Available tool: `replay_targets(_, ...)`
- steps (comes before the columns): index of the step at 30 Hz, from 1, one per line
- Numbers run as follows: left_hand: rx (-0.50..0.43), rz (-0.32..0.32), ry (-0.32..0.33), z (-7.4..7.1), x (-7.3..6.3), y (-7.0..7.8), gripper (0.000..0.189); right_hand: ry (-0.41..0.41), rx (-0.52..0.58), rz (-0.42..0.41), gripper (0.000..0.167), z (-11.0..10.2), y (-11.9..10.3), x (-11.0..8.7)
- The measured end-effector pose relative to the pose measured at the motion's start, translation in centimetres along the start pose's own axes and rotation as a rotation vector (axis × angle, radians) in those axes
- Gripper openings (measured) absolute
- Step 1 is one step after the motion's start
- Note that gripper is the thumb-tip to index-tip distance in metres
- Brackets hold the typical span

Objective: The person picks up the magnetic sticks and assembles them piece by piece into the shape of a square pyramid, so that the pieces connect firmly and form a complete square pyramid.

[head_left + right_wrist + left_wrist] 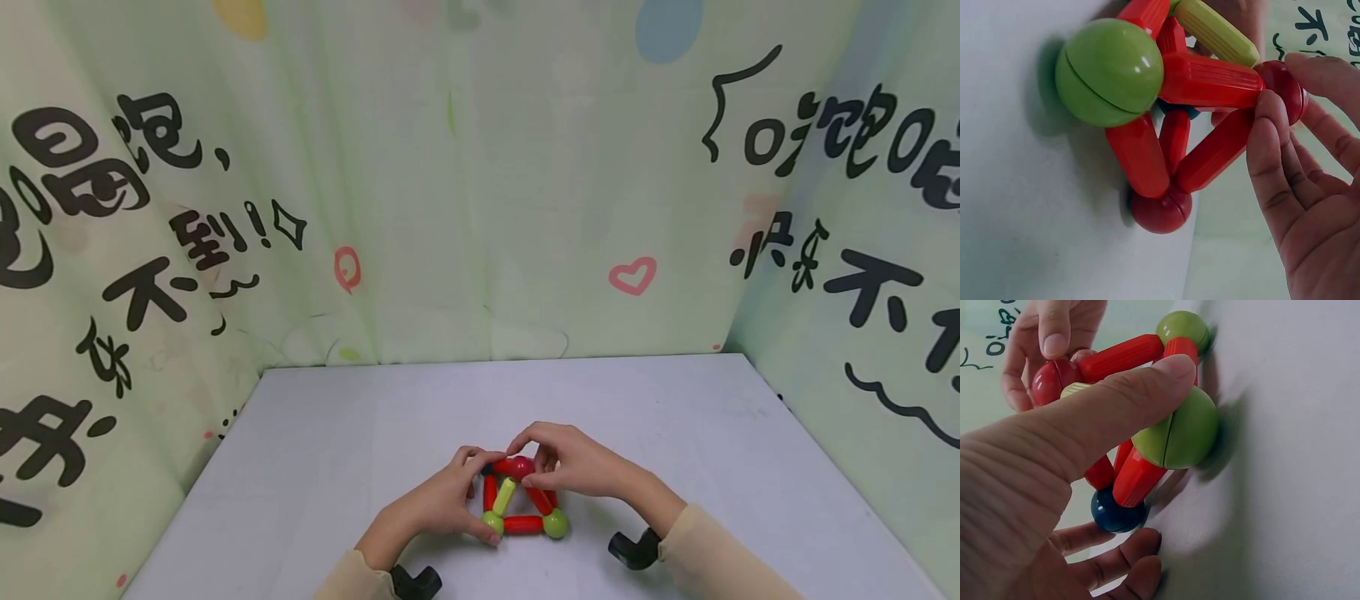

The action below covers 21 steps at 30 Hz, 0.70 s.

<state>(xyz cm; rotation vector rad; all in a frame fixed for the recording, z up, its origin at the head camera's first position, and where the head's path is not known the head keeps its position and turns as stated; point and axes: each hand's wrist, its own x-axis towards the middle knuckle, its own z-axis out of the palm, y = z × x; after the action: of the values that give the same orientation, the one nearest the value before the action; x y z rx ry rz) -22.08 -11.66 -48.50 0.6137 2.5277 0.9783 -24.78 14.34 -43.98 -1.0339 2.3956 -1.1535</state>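
Observation:
A pyramid-like frame of magnetic balls and rods stands on the table. Its near corners are two green balls [556, 524] joined by a red rod [522, 525]. Other base corners are a blue ball [1113, 512] and a red ball [1161, 212]. Several red rods and a yellow-green rod [505, 497] slope up to a red top ball [522, 467]. My left hand [442, 500] grips the frame's left side, thumb on a green ball, fingers by the blue ball. My right hand [581, 462] pinches the red top ball between thumb and fingers.
The white table [360, 417] extends around the frame. Pale printed curtains [487, 192] hang along its back and both sides. Black camera mounts [634, 550] sit at both wrists, close to the tabletop.

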Motion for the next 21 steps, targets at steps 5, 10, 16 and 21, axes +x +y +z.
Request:
replay_targets(5, -0.006, 0.000, 0.004, 0.06, -0.07, 0.04, 0.098, 0.019, 0.002, -0.012, 0.032, 0.42, -0.02, -0.34)
replay_targets(10, -0.004, 0.004, 0.014, 0.16, -0.09, 0.10, 0.097, 0.035, -0.019, -0.023, 0.032, 0.68, -0.10, -0.46)
replay_targets(16, 0.004, 0.012, 0.039, 0.08, -0.15, 0.18, 0.069, 0.043, -0.049, -0.053, 0.031, 0.91, -0.14, -0.45)
replay_targets(21, 0.016, 0.024, 0.042, 0.06, -0.21, 0.38, 0.064, 0.039, -0.084, -0.080, 0.029, 1.06, -0.26, -0.38)
